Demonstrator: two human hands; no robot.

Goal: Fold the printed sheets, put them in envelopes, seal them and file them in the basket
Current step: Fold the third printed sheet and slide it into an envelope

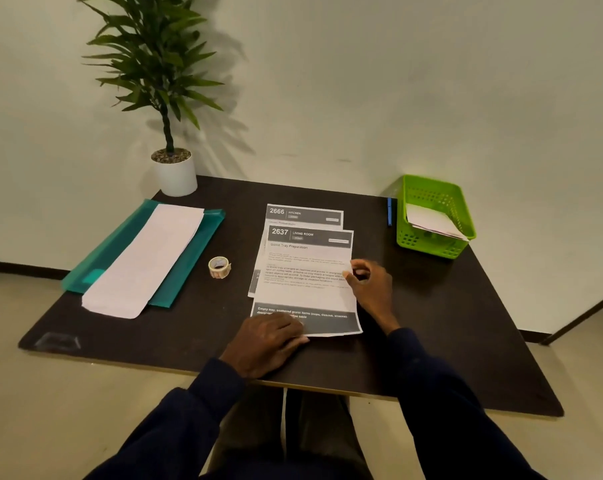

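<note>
Printed sheets lie stacked at the middle of the dark table; the top sheet (307,271) reads "2637 Living Room", and a second sheet (303,214) reading "2666 Kitchen" peeks out behind it. My left hand (270,342) rests flat on the top sheet's near left corner. My right hand (369,284) pinches the sheet's right edge at mid height. A stack of white envelopes (144,263) lies on a teal folder (192,258) at the left. A roll of stickers (219,267) stands between the envelopes and the sheets. The green basket (435,242) at the far right holds white envelopes (431,220).
A potted plant (173,168) stands at the table's far left corner against the wall. A blue pen (389,211) lies just left of the basket. The table's near edge runs close to my knees.
</note>
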